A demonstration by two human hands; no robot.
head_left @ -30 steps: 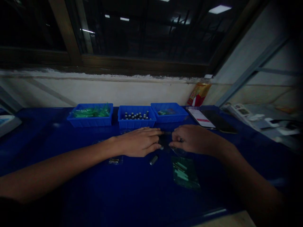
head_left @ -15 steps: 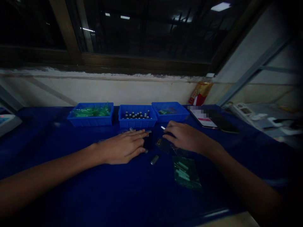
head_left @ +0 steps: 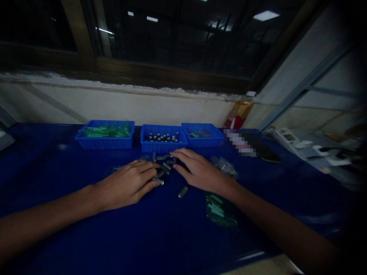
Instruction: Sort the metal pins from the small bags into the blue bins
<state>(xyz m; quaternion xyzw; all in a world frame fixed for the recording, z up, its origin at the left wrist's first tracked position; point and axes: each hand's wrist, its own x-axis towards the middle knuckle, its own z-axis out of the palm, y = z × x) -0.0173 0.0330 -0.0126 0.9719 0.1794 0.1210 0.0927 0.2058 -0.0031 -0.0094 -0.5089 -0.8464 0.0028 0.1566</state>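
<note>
Several short shiny metal cylinders (head_left: 166, 168) lie in a loose cluster on the blue tabletop between my hands. At the cluster's left side, my left hand (head_left: 130, 185) rests palm down with its fingers stretched out; its thumb touches one cylinder (head_left: 157, 181). My right hand (head_left: 197, 170) reaches in from the right, thumb and fingers apart, fingertips close to the far cylinders. A single cylinder (head_left: 182, 191) lies apart, nearer to me. Beneath my right forearm is a green-tinted clear bag (head_left: 219, 212) with pale strips in it, partly covered.
Along the back stand a blue bin (head_left: 104, 143) of green plastic bags, a blue bin (head_left: 163, 147) of metal cylinders, and a third blue bin (head_left: 205, 142). A crumpled clear bag (head_left: 225, 166) lies behind my right wrist. Phones (head_left: 255, 147) and a red-gold packet (head_left: 239, 114) are back right.
My right hand moved away from the bagged parts, leftward to the cylinders, and its fingers spread. My left hand shifted left, uncovering more of the cluster. The view turned slightly.
</note>
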